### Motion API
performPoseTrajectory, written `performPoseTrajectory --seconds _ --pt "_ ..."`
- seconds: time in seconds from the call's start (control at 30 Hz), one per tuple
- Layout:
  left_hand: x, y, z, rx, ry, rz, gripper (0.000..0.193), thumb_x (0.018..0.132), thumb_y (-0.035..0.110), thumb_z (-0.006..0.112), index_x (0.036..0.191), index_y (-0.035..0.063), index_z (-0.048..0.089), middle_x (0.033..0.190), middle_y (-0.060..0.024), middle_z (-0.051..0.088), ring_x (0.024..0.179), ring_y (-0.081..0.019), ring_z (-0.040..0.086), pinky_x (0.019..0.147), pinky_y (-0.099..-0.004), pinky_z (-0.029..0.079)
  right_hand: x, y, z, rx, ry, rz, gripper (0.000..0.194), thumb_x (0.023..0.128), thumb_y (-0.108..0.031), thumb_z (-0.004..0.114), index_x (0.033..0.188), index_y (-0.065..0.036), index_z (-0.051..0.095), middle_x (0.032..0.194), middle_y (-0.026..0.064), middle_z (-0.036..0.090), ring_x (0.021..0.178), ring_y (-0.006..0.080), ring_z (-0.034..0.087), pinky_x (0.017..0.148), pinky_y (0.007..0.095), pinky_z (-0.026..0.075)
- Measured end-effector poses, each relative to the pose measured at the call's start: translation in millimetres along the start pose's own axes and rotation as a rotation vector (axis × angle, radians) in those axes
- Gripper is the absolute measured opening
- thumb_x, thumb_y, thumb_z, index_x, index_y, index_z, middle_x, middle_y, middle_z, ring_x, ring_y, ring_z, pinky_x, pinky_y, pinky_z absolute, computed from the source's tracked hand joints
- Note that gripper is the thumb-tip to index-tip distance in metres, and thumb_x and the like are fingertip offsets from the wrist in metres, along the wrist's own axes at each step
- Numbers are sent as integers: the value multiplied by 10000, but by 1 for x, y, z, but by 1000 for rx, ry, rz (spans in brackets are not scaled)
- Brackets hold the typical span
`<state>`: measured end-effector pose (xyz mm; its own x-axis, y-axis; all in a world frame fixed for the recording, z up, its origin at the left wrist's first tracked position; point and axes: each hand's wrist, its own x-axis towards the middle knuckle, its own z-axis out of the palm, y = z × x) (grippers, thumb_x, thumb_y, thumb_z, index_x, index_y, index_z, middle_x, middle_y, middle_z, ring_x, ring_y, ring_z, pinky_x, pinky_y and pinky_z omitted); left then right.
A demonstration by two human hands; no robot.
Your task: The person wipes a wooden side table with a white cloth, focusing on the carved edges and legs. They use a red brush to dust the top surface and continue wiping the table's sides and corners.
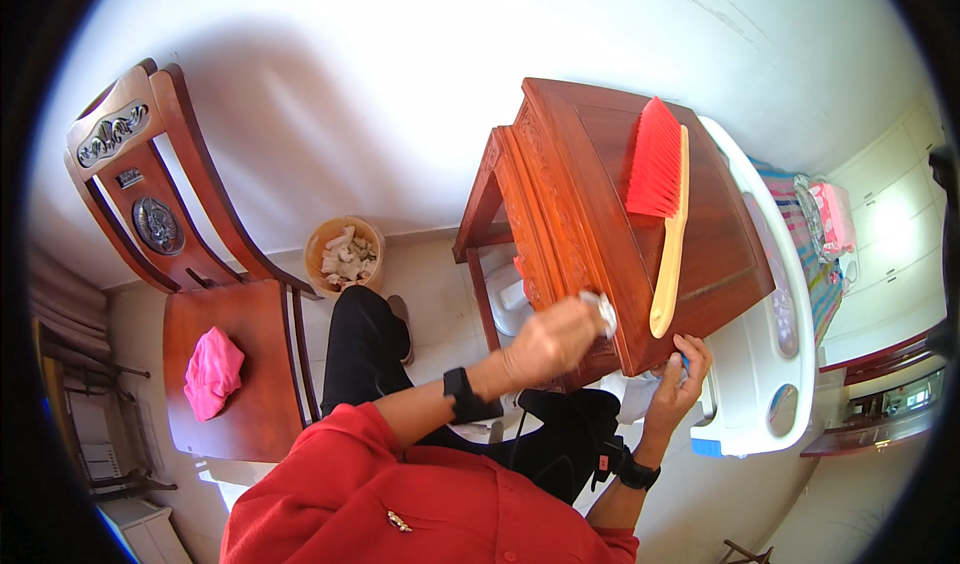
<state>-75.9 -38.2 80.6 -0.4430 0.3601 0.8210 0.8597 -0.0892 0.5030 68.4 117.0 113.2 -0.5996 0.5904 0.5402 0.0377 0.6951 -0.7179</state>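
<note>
My left hand [551, 342] pinches a crumpled white wipe or tissue [608, 315] against the carved front edge of a reddish-brown wooden side table [577, 121]. The hand looks slightly blurred. At the table's near corner, my right hand [679, 380] has its fingertips by the edge of the top. A small bit of blue shows between its thumb and fingers; what it is and whether it is held is unclear. On the tabletop lies a bench brush with red bristles [654, 166] and a pale yellow handle [667, 279], just beyond both hands.
A pink cloth [214, 372] lies on a carved wooden chair [251, 421] at left. Between chair and table stands a wastebasket [309, 260] with crumpled tissues. A white bed end board [750, 395] adjoins the table at right. Under the table sits a white object [506, 301].
</note>
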Motion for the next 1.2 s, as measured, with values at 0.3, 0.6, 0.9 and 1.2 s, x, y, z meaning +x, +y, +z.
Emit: performPoseTrajectory --seconds 0.3,0.6,0.9,1.2 --pt "-3 8 5 -67 16 -34 205 728 -78 633 922 -12 627 928 -151 607 851 -297 629 744 -359 530 -1 0 0 8 -1 14 205 957 -117 485 1093 -23 606 1207 123 480 991 170 532 636 231 494" --pt "-17 21 12 -128 -19 71 178 723 -33 644 895 11 635 926 -99 615 805 -229 639 692 -310 550 0 -1 0 19 -9 9 185 949 -107 490 1073 -60 618 1162 106 484 959 155 536 634 218 494" --pt "-25 47 16 -192 -97 113 176 723 -37 643 894 5 632 900 -96 618 791 -234 640 667 -308 549 -1 2 -1 63 0 46 177 939 -111 514 1058 -47 628 1148 112 485 1004 179 513 668 241 498" --pt "6 52 -1 -119 -119 134 236 705 -41 646 940 -20 637 890 -97 564 754 -231 600 641 -300 518 -1 5 -3 90 -2 7 166 934 -108 538 1049 -33 632 1144 113 487 892 146 536 581 218 498"
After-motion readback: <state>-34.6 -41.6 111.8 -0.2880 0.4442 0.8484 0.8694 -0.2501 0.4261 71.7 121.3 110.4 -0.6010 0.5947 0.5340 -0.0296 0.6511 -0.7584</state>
